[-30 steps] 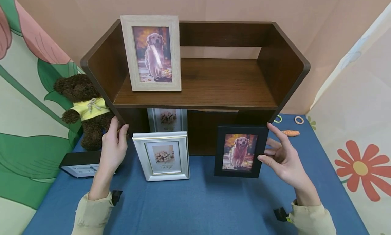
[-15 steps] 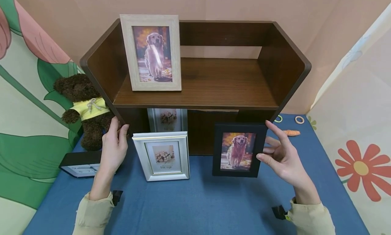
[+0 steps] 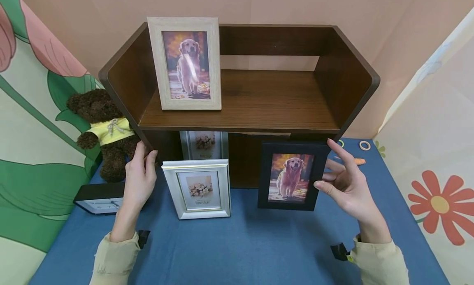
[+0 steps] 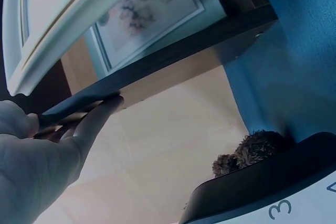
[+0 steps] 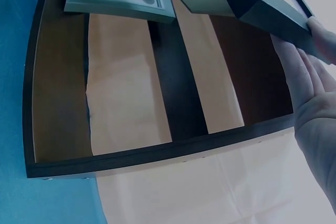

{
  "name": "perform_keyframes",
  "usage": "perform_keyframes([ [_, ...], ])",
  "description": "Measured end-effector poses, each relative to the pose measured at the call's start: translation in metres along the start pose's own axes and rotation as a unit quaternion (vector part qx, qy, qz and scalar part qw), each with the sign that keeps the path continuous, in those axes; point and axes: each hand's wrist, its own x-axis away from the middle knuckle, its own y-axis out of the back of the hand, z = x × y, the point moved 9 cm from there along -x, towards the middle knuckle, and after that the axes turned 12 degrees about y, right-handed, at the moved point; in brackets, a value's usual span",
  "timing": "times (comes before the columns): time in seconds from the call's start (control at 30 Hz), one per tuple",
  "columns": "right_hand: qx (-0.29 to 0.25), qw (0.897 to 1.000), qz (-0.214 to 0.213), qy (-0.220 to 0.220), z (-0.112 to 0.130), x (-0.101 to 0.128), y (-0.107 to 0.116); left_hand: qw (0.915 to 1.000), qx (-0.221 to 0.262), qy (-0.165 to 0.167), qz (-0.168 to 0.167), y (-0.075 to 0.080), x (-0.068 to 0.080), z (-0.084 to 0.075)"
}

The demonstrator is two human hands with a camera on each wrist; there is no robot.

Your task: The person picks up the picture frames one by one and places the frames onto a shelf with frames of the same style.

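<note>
My left hand [image 3: 140,178] pinches the front edge of the left side panel of a dark brown wooden shelf [image 3: 277,99]; the left wrist view shows thumb and fingers on both faces of that panel [image 4: 173,59]. With thumb and fingers, my right hand [image 3: 346,190] holds a black photo frame [image 3: 290,178] by its right edge, tilted in front of the lower compartment. It has a dog picture, and its back stand [image 5: 207,2] sticks out in the right wrist view. A silver photo frame [image 3: 200,190] stands on the table between the hands.
Another silver frame [image 3: 203,145] sits inside the lower compartment. A cream frame [image 3: 189,66] stands on the upper board at left. Beside the shelf are a brown teddy bear [image 3: 111,132] and a black-cased clock [image 3: 100,198]; toy rings [image 3: 364,145] and an orange toy carrot [image 3: 359,161] lie right.
The right hand has lifted the black photo frame a little higher, after a slight shift left. My left hand keeps its place on the shelf panel.
</note>
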Motion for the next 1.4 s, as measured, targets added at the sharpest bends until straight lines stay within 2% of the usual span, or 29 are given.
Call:
perform_keyframes([
  [0.27, 0.027, 1.0, 0.001, 0.002, 0.004, -0.007, 0.002, 1.0, -0.003, -0.002, -0.003, -0.001, 0.0, -0.001],
  [0.5, 0.004, 0.999, -0.018, 0.038, 0.01, -0.016, 0.006, 1.0, -0.003, -0.003, -0.005, -0.001, -0.001, -0.001],
  [0.77, -0.012, 0.998, -0.037, 0.042, 0.016, -0.024, 0.01, 0.9999, -0.003, -0.007, -0.008, 0.0, 0.0, -0.001],
  [0.97, -0.005, 0.998, -0.041, 0.051, 0.023, -0.031, 0.012, 1.0, -0.002, -0.006, -0.007, 0.0, 0.001, -0.001],
  [1.2, -0.033, 0.996, -0.041, 0.07, 0.03, -0.036, 0.012, 1.0, -0.001, -0.005, -0.005, 0.0, 0.0, -0.002],
  [1.4, -0.035, 0.996, -0.044, 0.064, 0.033, -0.041, 0.012, 1.0, -0.002, -0.004, -0.007, 0.001, 0.0, -0.003],
])
